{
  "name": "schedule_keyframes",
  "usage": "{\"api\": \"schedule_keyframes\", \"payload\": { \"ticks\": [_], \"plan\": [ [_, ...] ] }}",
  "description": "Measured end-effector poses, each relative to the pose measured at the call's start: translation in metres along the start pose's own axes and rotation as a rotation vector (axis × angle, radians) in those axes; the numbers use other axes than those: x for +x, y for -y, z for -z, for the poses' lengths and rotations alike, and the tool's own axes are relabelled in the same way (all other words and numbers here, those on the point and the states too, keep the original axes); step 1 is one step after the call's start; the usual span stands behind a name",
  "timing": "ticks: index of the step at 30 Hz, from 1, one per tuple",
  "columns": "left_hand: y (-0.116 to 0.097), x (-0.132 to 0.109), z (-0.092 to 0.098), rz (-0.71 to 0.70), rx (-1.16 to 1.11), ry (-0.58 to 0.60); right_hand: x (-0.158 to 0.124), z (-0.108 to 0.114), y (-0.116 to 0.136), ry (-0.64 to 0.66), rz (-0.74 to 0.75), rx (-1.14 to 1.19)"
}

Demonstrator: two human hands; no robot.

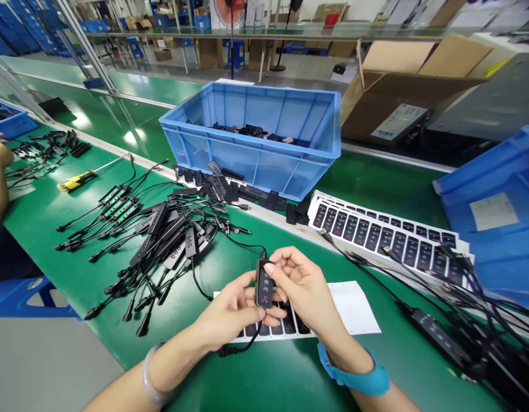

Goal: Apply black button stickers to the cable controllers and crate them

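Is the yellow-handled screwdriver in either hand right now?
No, the screwdriver lies on the green table far left, while the left hand and right hand hold a black controller.

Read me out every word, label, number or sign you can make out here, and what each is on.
No wording here can be read.
On the cardboard box, a white printed label: too blurred.
On the blue bin at right, a pale label: nothing legible.
On the controller held in the left hand and right hand, button symbols: too small.
On the sticker sheets, rows of button symbols: too small.
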State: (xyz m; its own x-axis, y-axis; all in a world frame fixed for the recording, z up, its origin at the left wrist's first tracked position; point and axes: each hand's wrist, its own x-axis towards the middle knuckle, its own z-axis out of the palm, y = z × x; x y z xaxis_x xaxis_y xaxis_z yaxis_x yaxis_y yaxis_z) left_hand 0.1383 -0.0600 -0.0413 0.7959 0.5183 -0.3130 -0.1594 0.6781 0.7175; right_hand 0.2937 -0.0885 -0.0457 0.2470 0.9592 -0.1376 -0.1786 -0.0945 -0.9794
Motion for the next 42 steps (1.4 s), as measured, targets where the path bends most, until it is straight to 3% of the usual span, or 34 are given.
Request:
{"api": "schedule_keyframes", "payload": {
  "ticks": [20,42],
  "plan": [
    [0.0021,0.0012,-0.0016,-0.012,0.028,-0.038,-0.0023,-0.0019,0.0000,-0.030,-0.024,-0.021],
    [0.0014,-0.0013,-0.0035,-0.035,0.152,-0.049,-0.0027,-0.0021,-0.0046,-0.110,0.049,-0.283]
  ]
}}
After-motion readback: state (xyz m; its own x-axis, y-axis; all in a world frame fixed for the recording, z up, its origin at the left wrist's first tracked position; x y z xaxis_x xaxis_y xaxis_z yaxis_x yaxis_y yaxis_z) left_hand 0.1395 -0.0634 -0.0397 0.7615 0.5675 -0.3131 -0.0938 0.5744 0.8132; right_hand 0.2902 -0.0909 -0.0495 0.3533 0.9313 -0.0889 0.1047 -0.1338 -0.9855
